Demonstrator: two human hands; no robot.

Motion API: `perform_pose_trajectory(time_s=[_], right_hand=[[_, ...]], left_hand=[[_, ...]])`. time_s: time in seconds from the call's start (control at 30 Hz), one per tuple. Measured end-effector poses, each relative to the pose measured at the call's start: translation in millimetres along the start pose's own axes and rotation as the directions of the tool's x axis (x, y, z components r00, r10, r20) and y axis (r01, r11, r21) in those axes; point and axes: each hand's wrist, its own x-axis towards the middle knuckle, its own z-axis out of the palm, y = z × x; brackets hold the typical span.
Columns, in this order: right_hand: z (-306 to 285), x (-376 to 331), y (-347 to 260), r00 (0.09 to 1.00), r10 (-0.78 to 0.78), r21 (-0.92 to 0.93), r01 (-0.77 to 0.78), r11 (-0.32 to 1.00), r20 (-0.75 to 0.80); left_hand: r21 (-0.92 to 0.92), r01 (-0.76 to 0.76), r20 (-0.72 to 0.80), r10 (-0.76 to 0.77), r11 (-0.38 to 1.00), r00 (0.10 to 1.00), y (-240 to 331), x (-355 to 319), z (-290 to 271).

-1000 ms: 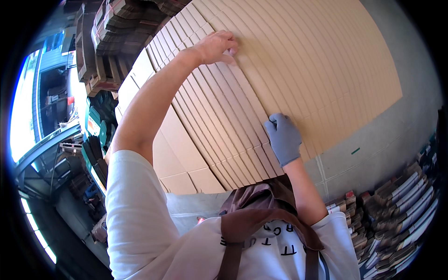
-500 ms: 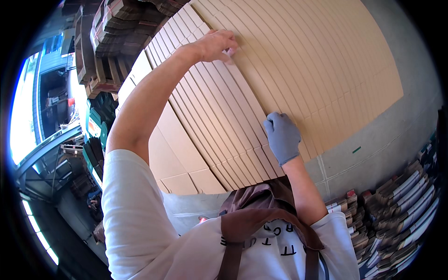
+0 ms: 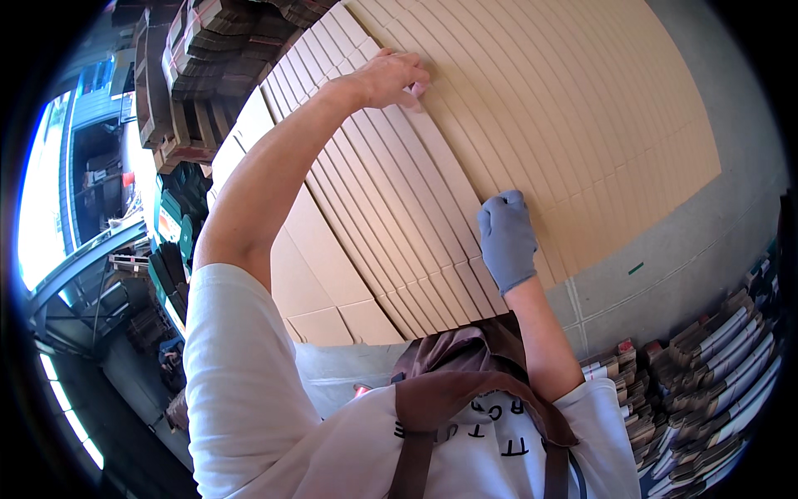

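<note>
A wide, fanned row of flat tan cardboard sheets [image 3: 573, 125] spreads before me, their edges overlapping like steps. Across its left part lies an overlapping batch of scored cardboard sheets [image 3: 391, 191]. My bare left hand [image 3: 386, 81] is at the far end of that batch's right edge, fingers curled and closed at the top sheet's rim. Nearer to me, my right hand [image 3: 507, 241] wears a grey glove and is closed like a fist beside the same edge. Its fingertips are turned away, so what they hold, if anything, is hidden.
Bundled cardboard stacks [image 3: 224, 50] rise on a wooden pallet [image 3: 191, 137] at the far left. More stacked bundles [image 3: 706, 382] stand at the lower right on the grey floor [image 3: 615, 291]. Dark green items [image 3: 170, 241] are piled at the left.
My gloved right hand has shifted slightly away from me and to the right along the sheet edge. My left hand keeps nearly the same place and grip.
</note>
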Motion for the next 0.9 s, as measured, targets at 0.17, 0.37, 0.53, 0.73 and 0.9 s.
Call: perform_pose_trajectory(time_s=[0.17,0.37,0.53,0.73,0.9], right_hand=[[-1.5,2.1,1.3,0.999,0.035,0.018,-0.036,0.999,0.017],[1.3,3.3,1.9,0.999,0.039,-0.005,-0.039,0.999,0.019],[-3.3,5.4,-3.7,0.993,0.102,-0.033,-0.1,0.994,0.055],[-2.6,0.9,-8.0,0.995,0.095,-0.031,-0.095,0.995,0.029],[2.9,0.9,0.1,0.999,0.037,-0.055,-0.038,0.998,-0.022]], left_hand=[[0.015,0.034,-0.033,-0.034,0.999,0.999,3.9,-0.3,2.5],[0.066,0.068,-0.062,-0.064,0.996,0.996,2.7,-2.2,10.7],[0.107,0.135,-0.484,-0.067,0.985,0.872,25.8,-25.9,34.9],[-0.083,0.152,-0.542,-0.172,0.985,0.823,31.3,-42.3,52.7],[-0.022,0.095,-0.356,-0.097,0.995,0.929,13.8,-52.1,37.9]])
